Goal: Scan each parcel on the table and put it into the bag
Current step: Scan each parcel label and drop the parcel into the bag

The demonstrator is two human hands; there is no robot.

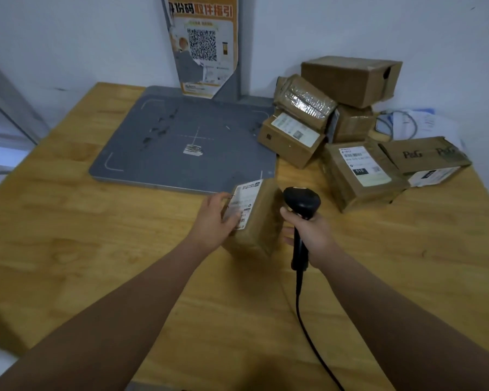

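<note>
Fingers (229,220) of the left hand (213,221) curl round a small taped parcel (259,221), label up; the right hand (311,231) grips a handheld scanner (302,204).
The parcel is held mid-bench (68,221), just beside the scanner head, seemingly angled for a read; other parcels (336,122) lie piled at right.

Single head-worn, wide-angle view. It looks forward and steeply down from above the near edge of the wooden table (68,235), facing the white wall (350,24) behind it. Both forearms enter from the bottom edge. The left hand (212,221), gripping a parcel (259,221), and the right hand (311,230), gripping a scanner (302,203), sit near frame centre, close to the lens. The wall fills the upper part.
</note>
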